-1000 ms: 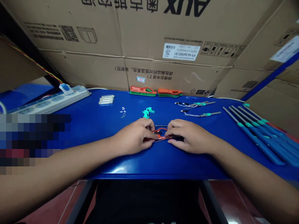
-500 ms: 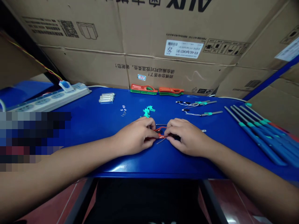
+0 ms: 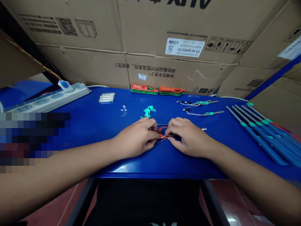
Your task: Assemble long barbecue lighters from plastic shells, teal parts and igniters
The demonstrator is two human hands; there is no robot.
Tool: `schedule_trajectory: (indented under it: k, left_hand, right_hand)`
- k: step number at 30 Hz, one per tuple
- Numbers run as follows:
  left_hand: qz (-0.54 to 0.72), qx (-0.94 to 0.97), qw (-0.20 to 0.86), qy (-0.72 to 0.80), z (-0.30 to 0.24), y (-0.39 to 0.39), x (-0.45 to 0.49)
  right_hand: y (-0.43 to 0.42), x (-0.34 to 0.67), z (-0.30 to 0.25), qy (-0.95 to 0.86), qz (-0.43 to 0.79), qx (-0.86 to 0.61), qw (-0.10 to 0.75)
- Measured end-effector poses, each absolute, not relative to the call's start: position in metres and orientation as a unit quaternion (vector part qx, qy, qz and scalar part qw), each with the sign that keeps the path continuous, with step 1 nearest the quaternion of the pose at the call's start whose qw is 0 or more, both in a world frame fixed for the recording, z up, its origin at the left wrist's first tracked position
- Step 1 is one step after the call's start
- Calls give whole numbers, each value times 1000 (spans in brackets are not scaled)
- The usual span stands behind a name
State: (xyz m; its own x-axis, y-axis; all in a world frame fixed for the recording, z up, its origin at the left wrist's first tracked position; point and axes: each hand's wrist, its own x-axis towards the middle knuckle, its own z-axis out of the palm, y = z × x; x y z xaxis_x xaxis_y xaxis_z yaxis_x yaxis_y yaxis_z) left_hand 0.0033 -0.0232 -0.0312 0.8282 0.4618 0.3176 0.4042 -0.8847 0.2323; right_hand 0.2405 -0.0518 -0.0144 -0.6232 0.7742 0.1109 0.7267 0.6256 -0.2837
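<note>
Single head-worn camera, which looked forward and down from above the near edge of the blue table (image 3: 82, 106), close over the left hand (image 3: 135, 138) and right hand (image 3: 190, 138), facing stacked cardboard cartons (image 3: 150, 47).

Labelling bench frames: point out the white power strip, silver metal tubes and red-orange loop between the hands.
White power strip (image 3: 47, 100): head view, top face.
Silver metal tubes (image 3: 106, 97): head view, bundle middle.
Red-orange loop (image 3: 161, 129): head view, upper curve.
</note>
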Motion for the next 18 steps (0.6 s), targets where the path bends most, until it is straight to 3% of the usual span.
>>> schedule_trajectory:
  k: [18]
  left_hand:
    - [158,942,163,249,-26,-19,3]
  right_hand:
    - [-54,240,-11,-880,86,-459,88]
